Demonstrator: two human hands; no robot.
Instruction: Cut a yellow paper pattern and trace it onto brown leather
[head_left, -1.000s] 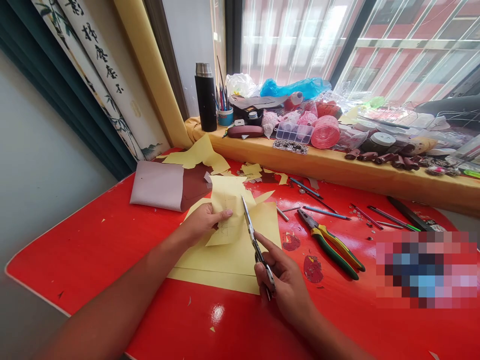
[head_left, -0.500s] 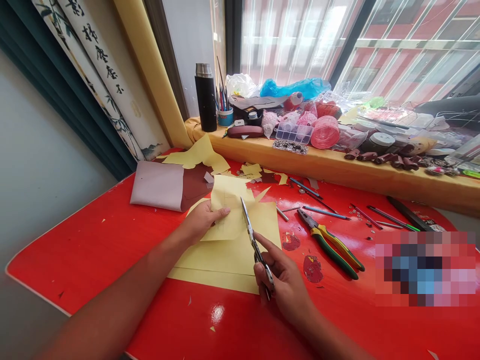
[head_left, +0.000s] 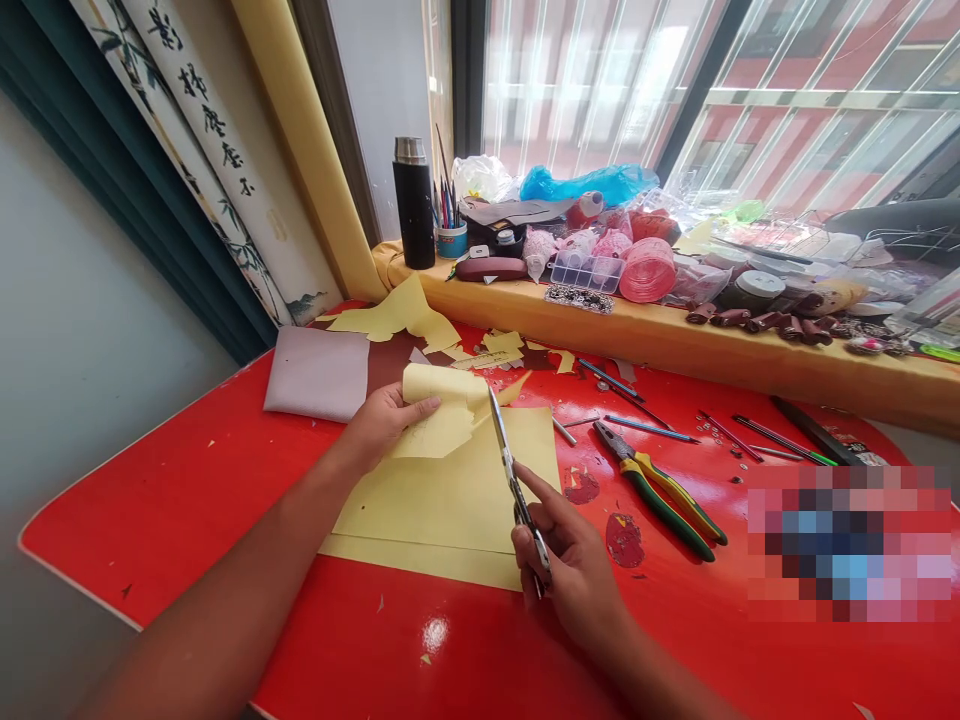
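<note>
Between thumb and fingers, my left hand (head_left: 391, 418) pinches a yellow sheet of paper (head_left: 442, 422) whose far edge curls over. Faint drawn lines show on that piece. My right hand (head_left: 566, 545) grips a pair of metal scissors (head_left: 511, 475), blades pointing away from me at the right edge of the held sheet. The blades look closed or nearly so; whether they touch the sheet I cannot tell. Beneath both hands, larger yellow sheets (head_left: 450, 520) lie on the red table (head_left: 360, 640). A narrow pointed strip sticks out beside the scissor tips.
Pliers (head_left: 664, 490) with green and yellow handles lie right of the scissors, near several pencils and rods. A folded mauve sheet (head_left: 319, 375) and yellow scraps (head_left: 405, 315) lie behind my left hand. A black thermos (head_left: 414, 210) and crowded craft supplies line the windowsill.
My left hand has shifted left with the yellow sheet, which now curls at its far edge and sits away from the scissors' middle. The scissors have moved slightly right.
</note>
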